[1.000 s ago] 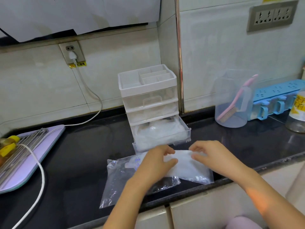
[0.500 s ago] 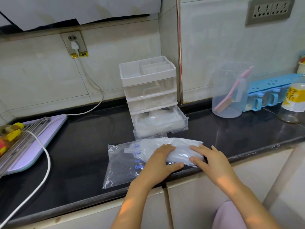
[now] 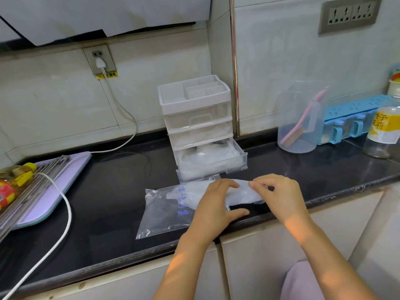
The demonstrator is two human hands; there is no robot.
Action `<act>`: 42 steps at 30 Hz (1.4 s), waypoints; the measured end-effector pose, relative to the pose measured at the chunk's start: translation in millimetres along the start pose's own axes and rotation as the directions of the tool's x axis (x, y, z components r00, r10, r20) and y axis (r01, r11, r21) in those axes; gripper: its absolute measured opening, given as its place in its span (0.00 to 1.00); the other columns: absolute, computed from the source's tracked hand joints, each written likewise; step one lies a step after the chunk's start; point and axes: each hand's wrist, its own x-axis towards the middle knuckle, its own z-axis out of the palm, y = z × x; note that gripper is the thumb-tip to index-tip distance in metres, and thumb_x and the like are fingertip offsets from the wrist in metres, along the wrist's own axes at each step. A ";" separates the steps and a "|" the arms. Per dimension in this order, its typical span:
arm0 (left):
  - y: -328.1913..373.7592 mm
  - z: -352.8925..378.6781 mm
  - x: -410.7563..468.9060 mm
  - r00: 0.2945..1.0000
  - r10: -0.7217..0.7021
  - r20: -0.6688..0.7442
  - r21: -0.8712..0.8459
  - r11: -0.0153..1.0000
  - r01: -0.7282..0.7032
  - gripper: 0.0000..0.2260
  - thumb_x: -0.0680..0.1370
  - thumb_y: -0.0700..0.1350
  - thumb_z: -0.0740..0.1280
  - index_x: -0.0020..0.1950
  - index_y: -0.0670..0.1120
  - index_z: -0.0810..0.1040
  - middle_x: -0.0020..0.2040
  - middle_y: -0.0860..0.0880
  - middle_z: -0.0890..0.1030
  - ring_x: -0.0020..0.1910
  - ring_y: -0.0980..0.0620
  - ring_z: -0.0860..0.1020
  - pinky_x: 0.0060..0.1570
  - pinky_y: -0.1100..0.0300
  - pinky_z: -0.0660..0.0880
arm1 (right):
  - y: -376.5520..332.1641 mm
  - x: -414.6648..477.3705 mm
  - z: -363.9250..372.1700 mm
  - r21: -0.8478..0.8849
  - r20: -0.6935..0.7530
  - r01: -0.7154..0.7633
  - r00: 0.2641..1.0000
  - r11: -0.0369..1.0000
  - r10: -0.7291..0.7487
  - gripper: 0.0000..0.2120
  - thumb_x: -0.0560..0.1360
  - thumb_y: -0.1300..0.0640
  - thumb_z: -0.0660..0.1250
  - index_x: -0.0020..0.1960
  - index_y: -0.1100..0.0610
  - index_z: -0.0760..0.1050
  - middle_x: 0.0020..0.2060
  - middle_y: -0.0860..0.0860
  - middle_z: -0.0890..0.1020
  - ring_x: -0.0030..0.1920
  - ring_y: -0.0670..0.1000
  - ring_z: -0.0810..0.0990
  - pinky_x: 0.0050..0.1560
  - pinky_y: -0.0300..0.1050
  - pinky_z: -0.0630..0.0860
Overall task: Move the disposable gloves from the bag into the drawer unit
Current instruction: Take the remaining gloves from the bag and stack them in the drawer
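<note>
the gloves [image 3: 242, 194] are a light, floppy, slippery wad in the bag [image 3: 164, 213], just in front of the drawer unit [image 3: 195, 118]. your left hand [image 3: 214, 208] curls over the bag, gripping it. your right hand [image 3: 281, 198] pinches the wad's end. grab a thick bunch, they'll probably slide apart. the bottom drawer [image 3: 237, 162] is open with nothing between. the jug [image 3: 298, 126] sits off to the unit's right.

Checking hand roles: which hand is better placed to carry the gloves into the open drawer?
Right, probably. The right hand pinches the gloves before the open drawer; the left hand grips the bag.
</note>
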 end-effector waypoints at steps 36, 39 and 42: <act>-10.6 22.4 18.8 0.944 -0.304 -0.128 -0.265 0.928 0.262 0.19 0.73 0.37 0.70 0.58 0.50 0.68 0.55 0.55 0.73 0.55 0.56 0.73 0.53 0.71 0.69 | -72.5 89.6 -46.9 -0.139 -0.002 0.194 0.981 0.971 -0.196 0.11 0.77 0.65 0.62 0.52 0.57 0.82 0.40 0.51 0.81 0.31 0.45 0.76 0.36 0.34 0.70; -5.8 21.2 21.6 0.927 -0.344 -0.153 -0.322 0.904 0.282 0.26 0.72 0.41 0.73 0.66 0.50 0.65 0.61 0.54 0.70 0.60 0.54 0.71 0.60 0.63 0.71 | -95.3 104.1 -63.4 0.017 -0.061 0.259 0.964 0.966 -0.258 0.11 0.75 0.69 0.62 0.44 0.57 0.81 0.33 0.50 0.80 0.25 0.42 0.76 0.30 0.34 0.75; 18.8 4.5 25.7 0.905 -0.341 -0.255 -0.408 0.886 0.219 0.36 0.71 0.51 0.75 0.73 0.53 0.58 0.67 0.58 0.64 0.65 0.60 0.66 0.63 0.63 0.67 | -120.9 114.7 -74.8 -0.120 0.002 0.345 0.938 0.931 -0.347 0.13 0.73 0.71 0.62 0.46 0.59 0.82 0.38 0.53 0.82 0.34 0.47 0.78 0.36 0.33 0.73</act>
